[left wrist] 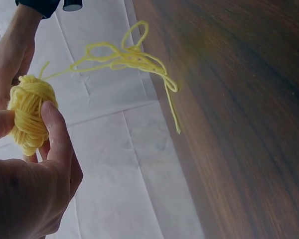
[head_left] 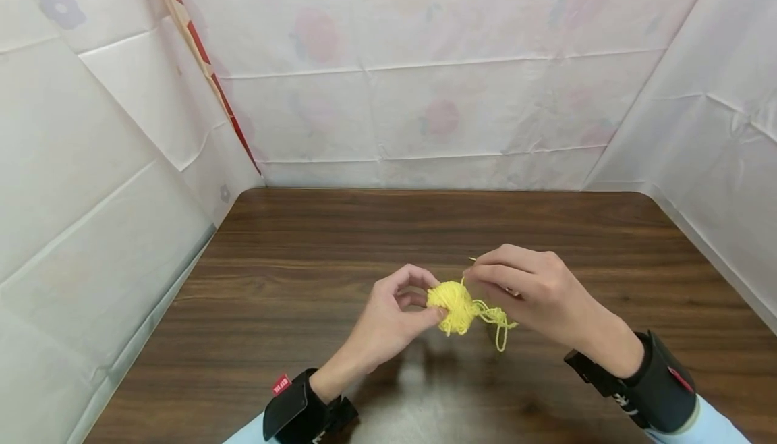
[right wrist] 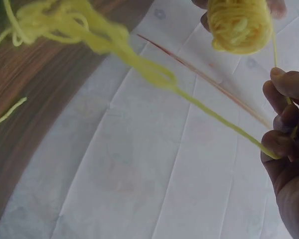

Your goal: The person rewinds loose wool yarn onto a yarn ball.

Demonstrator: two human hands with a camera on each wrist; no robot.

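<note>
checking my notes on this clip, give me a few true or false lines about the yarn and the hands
1. The left hand holds a yellow yarn ball. True.
2. The yarn ball rests on the wooden table. False: it is held above it.
3. The right hand pinches a yarn strand. True.
4. The yarn is blue. False: it is yellow.
5. A loose tangle hangs off the ball. True.

Both hands are bare, the left hand (head_left: 388,322) and the right hand (head_left: 537,292) alike. Each wrist wears a black strapped band over a pale blue sleeve. The left band (head_left: 297,410) carries a small red tag with white lettering; the right band (head_left: 658,383) shows a red mark.
</note>
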